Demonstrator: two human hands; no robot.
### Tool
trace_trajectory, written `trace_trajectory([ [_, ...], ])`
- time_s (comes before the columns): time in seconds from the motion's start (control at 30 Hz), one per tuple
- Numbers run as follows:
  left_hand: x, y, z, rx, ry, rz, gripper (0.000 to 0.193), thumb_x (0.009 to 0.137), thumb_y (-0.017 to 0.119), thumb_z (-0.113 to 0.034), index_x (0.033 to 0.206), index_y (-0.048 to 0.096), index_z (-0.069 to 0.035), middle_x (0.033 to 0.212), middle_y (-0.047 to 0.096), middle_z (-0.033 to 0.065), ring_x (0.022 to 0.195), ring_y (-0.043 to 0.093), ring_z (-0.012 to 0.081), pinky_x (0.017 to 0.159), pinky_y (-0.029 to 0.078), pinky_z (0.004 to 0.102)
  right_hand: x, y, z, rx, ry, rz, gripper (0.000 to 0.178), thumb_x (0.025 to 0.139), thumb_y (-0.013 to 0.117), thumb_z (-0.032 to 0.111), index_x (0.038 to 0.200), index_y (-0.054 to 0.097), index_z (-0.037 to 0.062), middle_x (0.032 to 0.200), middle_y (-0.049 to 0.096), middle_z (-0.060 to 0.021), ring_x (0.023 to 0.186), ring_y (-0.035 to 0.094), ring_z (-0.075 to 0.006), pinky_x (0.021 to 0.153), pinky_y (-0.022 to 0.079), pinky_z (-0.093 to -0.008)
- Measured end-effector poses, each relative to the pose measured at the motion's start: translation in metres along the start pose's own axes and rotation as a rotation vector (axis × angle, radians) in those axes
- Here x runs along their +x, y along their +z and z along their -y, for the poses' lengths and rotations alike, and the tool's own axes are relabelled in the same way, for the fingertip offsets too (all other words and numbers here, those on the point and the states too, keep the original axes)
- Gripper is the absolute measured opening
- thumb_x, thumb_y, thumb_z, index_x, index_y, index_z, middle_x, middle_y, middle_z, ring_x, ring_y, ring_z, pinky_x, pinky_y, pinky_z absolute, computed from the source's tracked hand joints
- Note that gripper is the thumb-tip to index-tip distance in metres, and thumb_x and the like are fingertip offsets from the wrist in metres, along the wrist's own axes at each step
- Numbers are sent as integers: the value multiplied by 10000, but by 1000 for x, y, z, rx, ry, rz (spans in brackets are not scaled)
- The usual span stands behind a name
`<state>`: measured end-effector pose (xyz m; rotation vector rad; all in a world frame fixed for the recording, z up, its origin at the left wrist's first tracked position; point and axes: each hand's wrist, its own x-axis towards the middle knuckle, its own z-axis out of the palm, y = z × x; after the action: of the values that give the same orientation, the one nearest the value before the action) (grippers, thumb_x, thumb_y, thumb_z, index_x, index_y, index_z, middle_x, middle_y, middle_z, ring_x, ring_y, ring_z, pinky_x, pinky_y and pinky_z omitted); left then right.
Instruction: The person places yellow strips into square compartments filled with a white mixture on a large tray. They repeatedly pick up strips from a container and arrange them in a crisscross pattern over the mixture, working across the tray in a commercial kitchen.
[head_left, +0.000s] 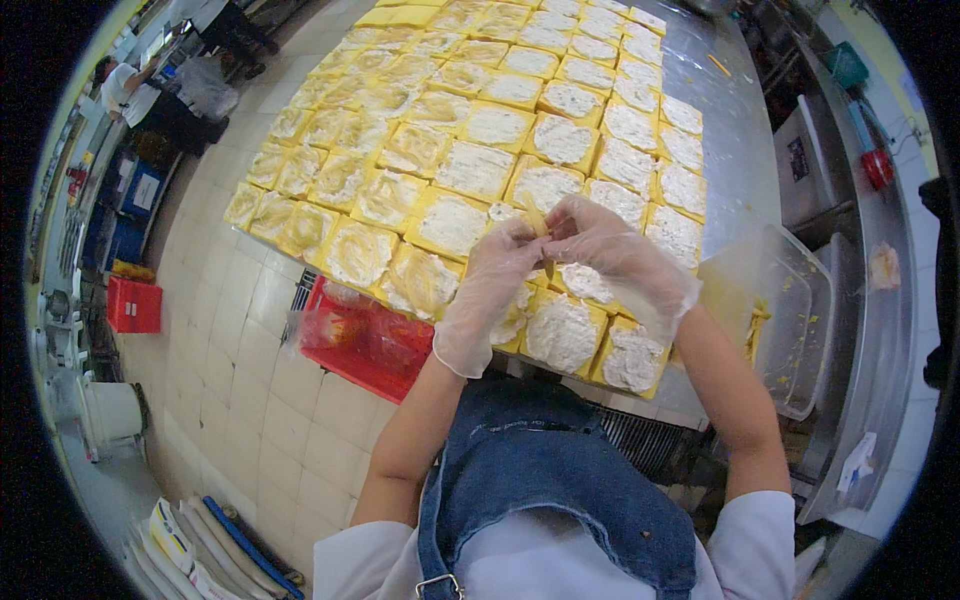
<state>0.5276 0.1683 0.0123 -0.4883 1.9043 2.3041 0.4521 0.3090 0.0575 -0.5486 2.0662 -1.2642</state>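
Both my hands wear clear plastic gloves and meet over the near part of a metal table (pixel 735 110). My left hand (pixel 497 262) and my right hand (pixel 612 252) have their fingertips closed together on a thin pale-yellow strip (pixel 534 212), whose exact kind I cannot make out. Beneath and beyond them, rows of yellow square slices (pixel 497 126) lie side by side, covered with a white spread. Toward the left, the slices (pixel 360 255) carry a yellowish, glossy layer over the white. My hands hide a few of the squares.
At the right stands a clear plastic bin (pixel 822 340) with yellow scraps. A red crate (pixel 365 345) sits below the table's near left edge. Across the tiled floor are a red box (pixel 134 306), a white bucket (pixel 112 412) and a person (pixel 150 105) at a counter.
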Motion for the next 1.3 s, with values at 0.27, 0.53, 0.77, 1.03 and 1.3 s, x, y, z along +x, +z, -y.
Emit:
trace_trajectory([
  [0.27, 34, -30, 10, -45, 61, 39, 168, 834, 616, -151, 912, 592, -4, 759, 614, 40, 666, 588, 127, 616, 476, 248, 25, 20, -9, 70, 10, -148, 235, 737, 611, 84, 932, 508, 3, 849, 521, -47, 781, 497, -141, 693, 425, -286],
  [0.53, 33, -33, 29, 529, 160, -145, 229, 793, 608, -185, 922, 554, -4, 786, 601, 163, 703, 595, 287, 653, 465, 360, 30, 27, -40, -189, 215, -343, 234, 713, 578, 80, 924, 509, 6, 811, 525, -92, 739, 518, -194, 680, 422, -324],
  [0.77, 27, -31, 36, 887, 378, -185, 217, 835, 538, -181, 940, 499, 5, 929, 570, 202, 889, 557, 357, 750, 446, 435, 25, 38, -38, -539, -69, -467, 188, 758, 570, 115, 898, 514, 3, 827, 557, -171, 797, 553, -291, 709, 439, -347],
  [1.03, 36, -36, 29, 998, 606, -97, 133, 834, 528, -90, 934, 562, -10, 799, 596, 142, 741, 574, 281, 676, 458, 357, -112, -67, -11, -368, -116, -666, 219, 789, 529, 165, 961, 560, 32, 921, 597, -143, 874, 588, -276, 769, 457, -366],
  [1.3, 20, 2, -6, 752, 383, -196, 205, 861, 543, -113, 1027, 589, -2, 915, 613, 100, 840, 570, 183, 776, 445, 301, -191, -180, -123, -898, 659, -156, 241, 698, 598, 190, 888, 657, 54, 926, 641, -162, 856, 619, -287, 731, 485, -373],
])
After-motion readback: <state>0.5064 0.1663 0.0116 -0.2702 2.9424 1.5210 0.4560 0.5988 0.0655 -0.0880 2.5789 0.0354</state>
